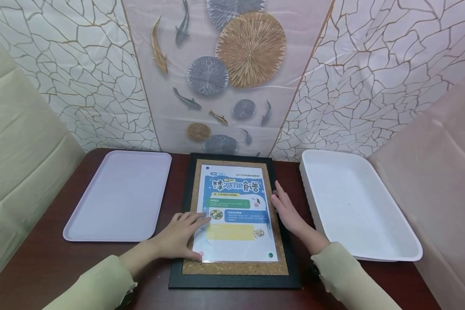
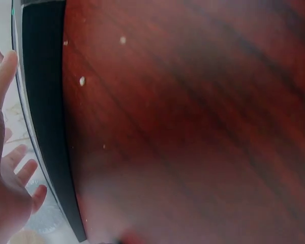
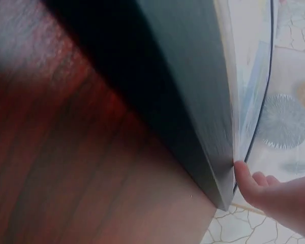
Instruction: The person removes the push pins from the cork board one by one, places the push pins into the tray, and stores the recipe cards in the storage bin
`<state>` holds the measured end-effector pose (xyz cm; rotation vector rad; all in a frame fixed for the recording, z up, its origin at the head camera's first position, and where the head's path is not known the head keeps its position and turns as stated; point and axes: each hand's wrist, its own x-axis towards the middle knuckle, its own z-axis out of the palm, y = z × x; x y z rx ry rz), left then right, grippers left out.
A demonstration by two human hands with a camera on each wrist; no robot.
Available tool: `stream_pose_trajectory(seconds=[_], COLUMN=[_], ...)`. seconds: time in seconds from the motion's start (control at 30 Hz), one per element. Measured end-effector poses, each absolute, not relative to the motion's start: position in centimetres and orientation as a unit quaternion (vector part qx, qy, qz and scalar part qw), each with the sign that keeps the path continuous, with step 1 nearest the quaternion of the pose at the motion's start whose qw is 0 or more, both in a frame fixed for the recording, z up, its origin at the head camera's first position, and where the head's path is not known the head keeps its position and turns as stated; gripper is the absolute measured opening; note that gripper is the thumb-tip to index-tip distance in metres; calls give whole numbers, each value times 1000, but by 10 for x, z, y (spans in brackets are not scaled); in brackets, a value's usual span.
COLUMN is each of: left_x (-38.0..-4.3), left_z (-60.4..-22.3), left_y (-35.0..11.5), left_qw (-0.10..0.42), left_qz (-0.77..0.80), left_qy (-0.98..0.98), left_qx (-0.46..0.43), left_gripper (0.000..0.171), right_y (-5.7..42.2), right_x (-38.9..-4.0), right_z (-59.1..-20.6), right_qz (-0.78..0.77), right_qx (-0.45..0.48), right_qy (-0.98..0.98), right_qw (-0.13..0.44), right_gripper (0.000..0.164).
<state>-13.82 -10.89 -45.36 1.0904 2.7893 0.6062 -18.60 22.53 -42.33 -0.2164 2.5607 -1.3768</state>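
Note:
A black-framed cork board [image 1: 235, 269] lies on the table with a printed poster [image 1: 232, 247] on it. The poster has blue, green and yellow blocks. Small pins show at some corners: a purple one [image 1: 207, 168], a pink one [image 1: 201, 253] and a green one [image 1: 271, 255]. My left hand [image 1: 180, 234] lies over the board's left side, fingers spread, with the thumb beside the pink pin. At the opposite side, my right hand [image 1: 288, 212] rests along the frame's right edge with its fingers extended. Both wrist views show the black frame [image 2: 43, 91] side-on.
On the left of the dark red-brown table [image 1: 35, 262] lies a flat pale lilac tray [image 1: 120, 196]. A deeper white tray [image 1: 356, 206] stands on the right, close to the right forearm. Patterned cloth [image 1: 252, 125] hangs behind the board.

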Motion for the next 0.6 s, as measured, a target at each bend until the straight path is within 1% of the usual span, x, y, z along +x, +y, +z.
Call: stream_pose_trajectory(seconds=[0.13, 0.27, 0.43, 0.6], left_x=[-134, -129, -127, -128], left_z=[-453, -450, -448, -450], left_y=[-107, -108, -110, -111], left_qw=[54, 61, 74, 90], left_qz=[208, 207, 227, 257], left_qy=[908, 906, 901, 896], left_qx=[359, 364, 362, 352], left_gripper=[69, 44, 25, 15], right_y=[220, 215, 211, 209], right_x=[-187, -190, -195, -200], right_z=[-423, -419, -416, -413], right_qz=[-479, -513, -561, -585], right_qx=[-52, -7, 56, 116], right_qy=[866, 847, 814, 789], right_qw=[133, 143, 142, 146], right_gripper=[68, 75, 80, 81])
